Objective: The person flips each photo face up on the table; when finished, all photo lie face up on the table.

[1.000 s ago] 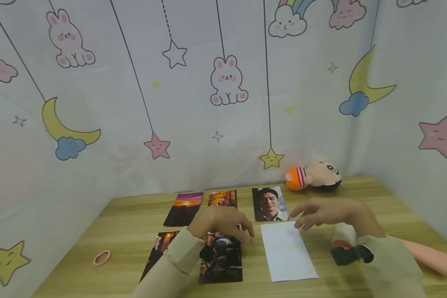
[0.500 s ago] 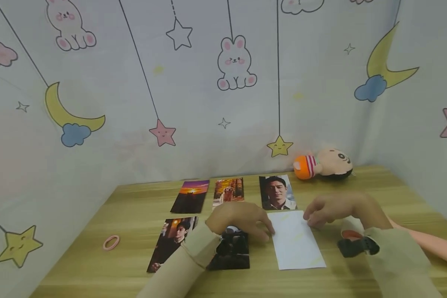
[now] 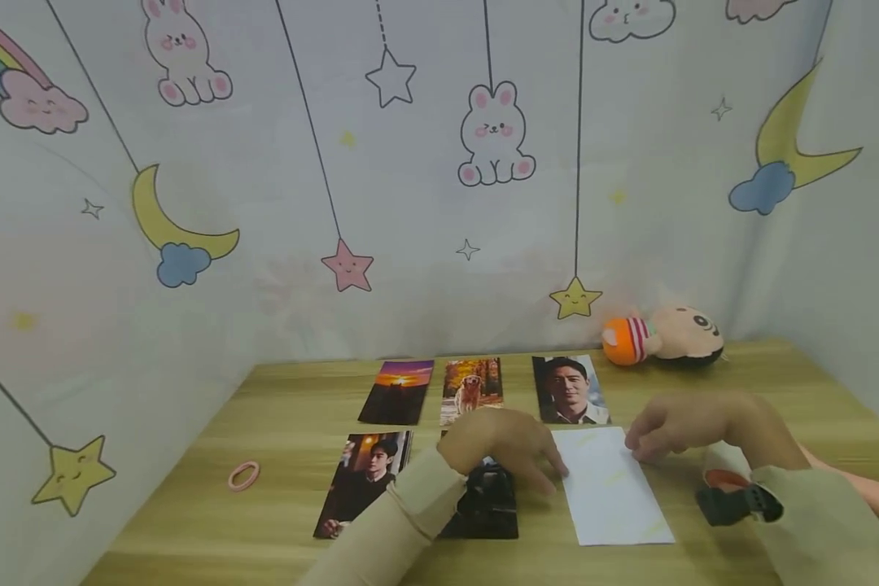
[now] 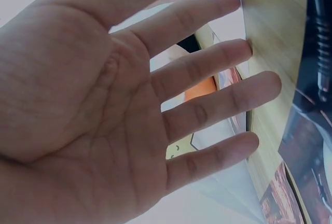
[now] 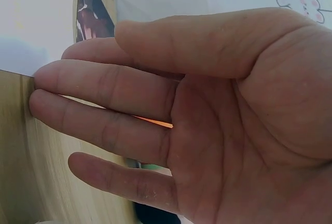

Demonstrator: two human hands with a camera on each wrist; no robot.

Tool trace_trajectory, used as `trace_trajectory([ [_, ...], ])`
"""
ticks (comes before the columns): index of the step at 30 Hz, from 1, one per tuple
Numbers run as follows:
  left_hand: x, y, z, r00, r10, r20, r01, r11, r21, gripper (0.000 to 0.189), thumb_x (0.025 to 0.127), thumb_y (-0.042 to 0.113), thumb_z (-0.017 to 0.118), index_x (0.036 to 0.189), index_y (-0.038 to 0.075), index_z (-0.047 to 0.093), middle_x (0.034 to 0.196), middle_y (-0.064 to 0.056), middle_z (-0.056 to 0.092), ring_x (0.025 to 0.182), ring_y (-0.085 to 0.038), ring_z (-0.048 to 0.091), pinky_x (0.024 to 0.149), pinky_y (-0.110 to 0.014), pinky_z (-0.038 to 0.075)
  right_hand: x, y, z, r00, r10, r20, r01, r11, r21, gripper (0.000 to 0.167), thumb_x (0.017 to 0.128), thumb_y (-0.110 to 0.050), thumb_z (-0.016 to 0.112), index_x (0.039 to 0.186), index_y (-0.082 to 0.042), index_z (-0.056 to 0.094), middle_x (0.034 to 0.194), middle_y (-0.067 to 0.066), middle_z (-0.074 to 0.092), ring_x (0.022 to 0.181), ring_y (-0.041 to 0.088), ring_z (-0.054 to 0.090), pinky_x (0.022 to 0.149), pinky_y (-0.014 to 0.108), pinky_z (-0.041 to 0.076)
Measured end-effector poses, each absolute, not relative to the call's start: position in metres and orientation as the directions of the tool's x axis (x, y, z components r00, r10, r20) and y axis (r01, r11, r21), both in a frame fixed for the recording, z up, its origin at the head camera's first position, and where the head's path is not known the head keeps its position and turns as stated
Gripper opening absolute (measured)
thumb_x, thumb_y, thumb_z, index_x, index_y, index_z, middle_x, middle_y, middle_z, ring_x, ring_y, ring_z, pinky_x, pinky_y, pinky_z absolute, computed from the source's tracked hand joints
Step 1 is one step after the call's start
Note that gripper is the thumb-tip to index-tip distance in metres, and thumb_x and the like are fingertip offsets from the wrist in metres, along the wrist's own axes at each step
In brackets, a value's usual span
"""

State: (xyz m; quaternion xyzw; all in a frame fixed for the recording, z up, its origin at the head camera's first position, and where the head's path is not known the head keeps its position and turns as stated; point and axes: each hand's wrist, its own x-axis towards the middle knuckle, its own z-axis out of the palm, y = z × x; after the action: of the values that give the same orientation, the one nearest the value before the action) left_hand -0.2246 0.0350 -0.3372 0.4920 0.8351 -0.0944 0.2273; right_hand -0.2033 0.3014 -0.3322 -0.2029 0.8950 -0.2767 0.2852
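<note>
A blank white sheet [image 3: 615, 492], about photo-card size, lies flat on the wooden table between both hands. My left hand [image 3: 501, 448] hovers over a dark photo of a machine [image 3: 492, 509], its fingertips right at the sheet's left edge; the left wrist view shows its fingers [image 4: 218, 99] straight and spread. On the other side, my right hand [image 3: 696, 427] has fingertips at the sheet's upper right edge, and its fingers [image 5: 104, 84] look extended in the right wrist view. Directly beyond the sheet lies a portrait photo [image 3: 571, 392]. Neither hand grips anything.
Further photos lie left: a sunset [image 3: 397, 393], a dog [image 3: 471, 389] and a person in dark clothes [image 3: 366, 484]. A pink ring [image 3: 244, 476] sits far left. At the back right lies a doll [image 3: 662, 335]. A pinkish long object [image 3: 868, 488] lies partly behind the right arm.
My left hand has moved right, from over the machine photo to the sheet's left edge. The right hand has come down to its right edge. The head view has shifted.
</note>
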Motion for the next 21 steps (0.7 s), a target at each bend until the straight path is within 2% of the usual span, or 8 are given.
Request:
trace_trajectory([
  [9, -0.223, 0.041, -0.336, -0.425, 0.776, -0.466, 0.872, 0.49, 0.02, 0.042, 0.094, 0.045, 0.068, 0.132, 0.028, 0.068, 0.137, 0.008, 0.06, 0.129, -0.006, 0.051, 0.106, -0.018, 0.036, -0.202, 0.303, -0.333, -0.76, -0.53, -0.376, -0.219, 0.754, -0.62, 0.027, 0.093, -0.02, 0.067, 0.115, -0.004, 0.069, 0.106, 0.003, 0.067, 0.099, 0.021, 0.061, 0.089, 0.047, 0.049],
  [12, -0.223, 0.04, -0.334, -0.437, 0.768, -0.468, 0.866, 0.5, 0.012, 0.042, 0.093, 0.045, 0.069, 0.132, 0.029, 0.068, 0.137, 0.009, 0.06, 0.128, -0.006, 0.052, 0.104, -0.018, 0.037, -0.204, 0.301, -0.333, -0.734, -0.587, -0.342, -0.262, 0.709, -0.654, 0.027, 0.094, -0.02, 0.066, 0.116, -0.004, 0.07, 0.111, 0.005, 0.068, 0.102, 0.021, 0.061, 0.09, 0.041, 0.049],
  [16, -0.223, 0.037, -0.333, -0.455, 0.763, -0.46, 0.855, 0.518, 0.012, 0.042, 0.092, 0.048, 0.069, 0.131, 0.031, 0.068, 0.137, 0.01, 0.06, 0.126, -0.006, 0.053, 0.102, -0.017, 0.038, -0.209, 0.296, -0.337, -0.664, -0.686, -0.297, -0.308, 0.613, -0.728, 0.026, 0.097, -0.02, 0.063, 0.117, -0.007, 0.072, 0.115, 0.005, 0.069, 0.106, 0.019, 0.061, 0.09, 0.028, 0.048],
  [18, -0.223, 0.035, -0.334, -0.46, 0.76, -0.459, 0.845, 0.534, 0.037, 0.043, 0.092, 0.049, 0.069, 0.131, 0.032, 0.068, 0.138, 0.009, 0.06, 0.125, -0.005, 0.053, 0.102, -0.018, 0.039, -0.21, 0.296, -0.34, -0.651, -0.7, -0.295, -0.285, 0.585, -0.759, 0.027, 0.098, -0.02, 0.062, 0.119, -0.006, 0.071, 0.116, 0.005, 0.069, 0.108, 0.02, 0.061, 0.09, 0.026, 0.048],
  [21, -0.223, 0.032, -0.335, -0.463, 0.761, -0.455, 0.822, 0.56, 0.101, 0.043, 0.091, 0.048, 0.071, 0.129, 0.029, 0.066, 0.134, 0.008, 0.061, 0.119, -0.005, 0.056, 0.099, -0.02, 0.042, -0.208, 0.299, -0.344, -0.677, -0.659, -0.326, -0.173, 0.574, -0.801, 0.034, 0.097, -0.019, 0.063, 0.126, -0.002, 0.065, 0.12, 0.008, 0.068, 0.111, 0.022, 0.061, 0.092, 0.033, 0.051],
])
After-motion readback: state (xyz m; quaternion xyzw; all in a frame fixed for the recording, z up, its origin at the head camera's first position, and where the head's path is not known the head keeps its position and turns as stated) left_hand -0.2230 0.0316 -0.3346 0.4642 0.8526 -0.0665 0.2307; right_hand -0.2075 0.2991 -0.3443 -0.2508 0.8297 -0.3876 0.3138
